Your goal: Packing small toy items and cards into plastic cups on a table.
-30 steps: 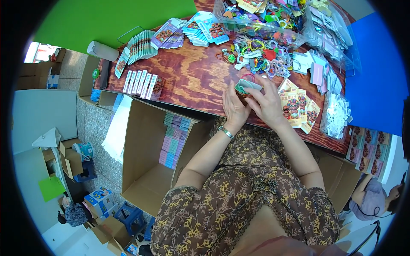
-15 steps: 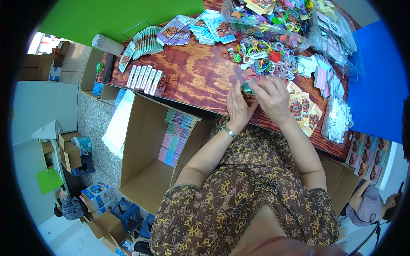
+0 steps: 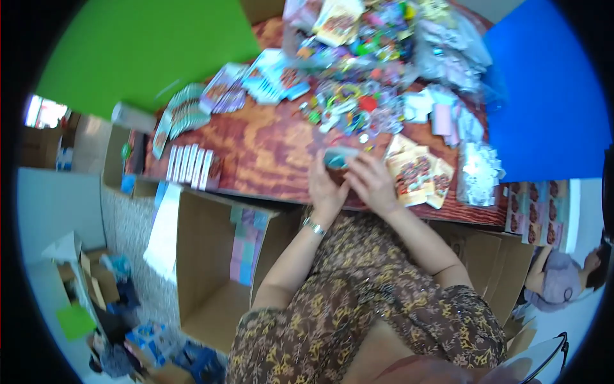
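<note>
Close to the table's near edge, my left hand [image 3: 329,191] is wrapped round the side of a small open box [image 3: 338,157] with a teal inside and a reddish-brown lower part. My right hand [image 3: 373,184] has its fingers at the box's right rim; blur hides whether they pinch anything. Just beyond the box lies a heap of colourful cords and small charms [image 3: 358,105]. Several cream printed packets [image 3: 412,176] are spread to the right of my right hand.
At the left of the table stands a row of slim boxes [image 3: 190,166], with fanned cards [image 3: 185,112] behind. A clear bin of trinkets [image 3: 352,64] is at the back. Small white packets [image 3: 480,173] lie at right. Below the table is a big open carton [image 3: 211,256] with pastel boxes.
The view has swung, so the table appears shifted left. My right fingers, earlier over the box's opening, are now at its right side, and more of its teal inside shows.
</note>
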Demonstrator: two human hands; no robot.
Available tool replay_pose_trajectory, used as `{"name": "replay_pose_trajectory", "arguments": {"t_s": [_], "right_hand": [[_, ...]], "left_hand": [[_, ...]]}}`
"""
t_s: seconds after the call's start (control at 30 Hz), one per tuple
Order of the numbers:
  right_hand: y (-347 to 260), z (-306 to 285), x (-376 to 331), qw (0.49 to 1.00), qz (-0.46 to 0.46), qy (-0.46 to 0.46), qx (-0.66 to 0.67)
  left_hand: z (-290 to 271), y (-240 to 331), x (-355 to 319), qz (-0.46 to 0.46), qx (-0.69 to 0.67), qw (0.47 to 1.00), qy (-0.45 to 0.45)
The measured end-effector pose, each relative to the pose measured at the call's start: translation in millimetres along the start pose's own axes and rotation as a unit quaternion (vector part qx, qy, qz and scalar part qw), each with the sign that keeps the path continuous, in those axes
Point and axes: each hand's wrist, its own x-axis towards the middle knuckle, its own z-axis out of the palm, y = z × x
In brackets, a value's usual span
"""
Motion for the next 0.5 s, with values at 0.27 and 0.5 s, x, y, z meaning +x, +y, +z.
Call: {"name": "replay_pose_trajectory", "arguments": {"t_s": [0.27, 0.5], "right_hand": [[9, -11, 2, 0.985, 0.069, -0.025, 0.155], [11, -22, 4, 0.981, 0.096, -0.047, 0.160]], "left_hand": [[-50, -21, 0, 0.122, -0.143, 0.980, -0.071], [-55, -15, 7, -0.031, -0.239, 0.963, -0.118]]}}
